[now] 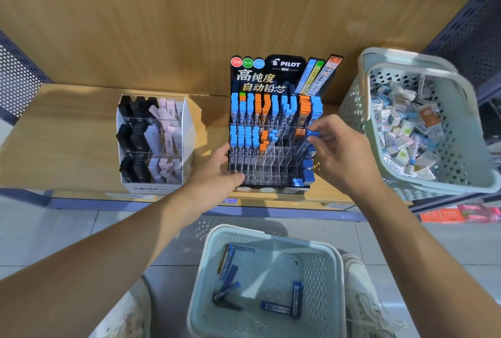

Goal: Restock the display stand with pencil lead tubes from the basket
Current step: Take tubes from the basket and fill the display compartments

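your landmark is the display stand, the black pilot rack with clear tiered slots that stands on the wooden shelf.

your left hand is at the stand's lower left corner. the thumb lies up along the left edge and the fingers curl onto the front of the bottom tier, so the hand grips the stand there.

your right hand is at the stand's right side, level with the middle tier. thumb and fingertips pinch the blue cap of one lead tube. the tube's body slants down toward the slots on that side, and you cannot tell whether its lower end is already inside a slot.

the stand's top tier is packed with blue- and orange-capped tubes. the left half of the middle tier is filled, and most of the slots in front stand bare.

below the stand, on the floor side of the shelf edge, sits the pale basket with a few loose tubes lying flat in it.

to the right of the stand a second basket holds a heap of small packets. to the left of the stand, apart from it, a clear mono case holds black and pale pieces.
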